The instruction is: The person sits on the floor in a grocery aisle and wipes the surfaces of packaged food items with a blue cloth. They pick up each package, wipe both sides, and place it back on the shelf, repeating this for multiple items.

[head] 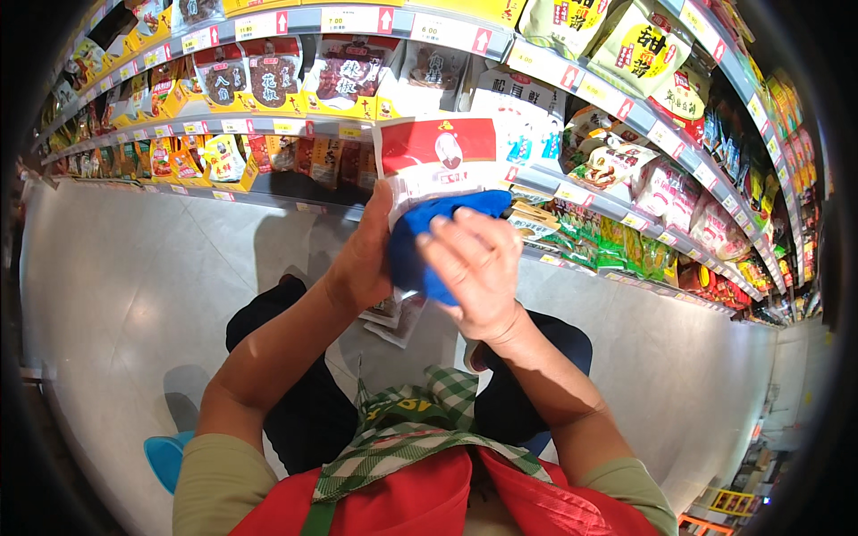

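My left hand (365, 251) grips the left edge of a clear plastic food packet (439, 151) with a red top band, held upright before the shelves. A blue cloth (409, 234) lies over the packet's lower front, with my right hand (476, 268) pressing on it, fingers bent. The cloth hides the packet's lower part, so its contents cannot be told. Below my hands, more plastic packets (399, 325) lie on the grey floor between my knees.
Curved-looking shop shelves (275, 124) with price strips hold packets of spices and sauces in front and to the right. A light blue plastic container (164, 462) stands on the floor at the lower left. My dark-trousered knees are bent on both sides.
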The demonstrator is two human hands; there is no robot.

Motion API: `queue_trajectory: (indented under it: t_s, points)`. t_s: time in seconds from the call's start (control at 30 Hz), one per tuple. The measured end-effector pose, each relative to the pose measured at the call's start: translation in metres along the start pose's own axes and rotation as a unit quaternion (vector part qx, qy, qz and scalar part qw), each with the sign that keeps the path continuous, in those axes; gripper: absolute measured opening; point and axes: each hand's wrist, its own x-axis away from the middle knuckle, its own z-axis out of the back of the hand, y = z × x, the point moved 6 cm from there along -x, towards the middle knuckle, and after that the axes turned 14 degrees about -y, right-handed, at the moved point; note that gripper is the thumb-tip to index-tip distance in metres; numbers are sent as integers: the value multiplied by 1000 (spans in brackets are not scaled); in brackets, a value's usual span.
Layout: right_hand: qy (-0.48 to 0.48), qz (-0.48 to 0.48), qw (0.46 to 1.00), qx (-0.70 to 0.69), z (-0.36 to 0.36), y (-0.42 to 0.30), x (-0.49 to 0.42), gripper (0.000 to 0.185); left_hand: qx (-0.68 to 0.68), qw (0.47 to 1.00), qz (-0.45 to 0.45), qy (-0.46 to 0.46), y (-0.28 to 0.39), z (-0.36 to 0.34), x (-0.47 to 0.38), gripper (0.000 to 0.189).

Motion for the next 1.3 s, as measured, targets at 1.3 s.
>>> queue_trajectory:
  t_s: [1.3]
  points:
    - [-41,-36,987,-149,-6,17,2,52,-311,926,210,-44,-29,31,28,50]
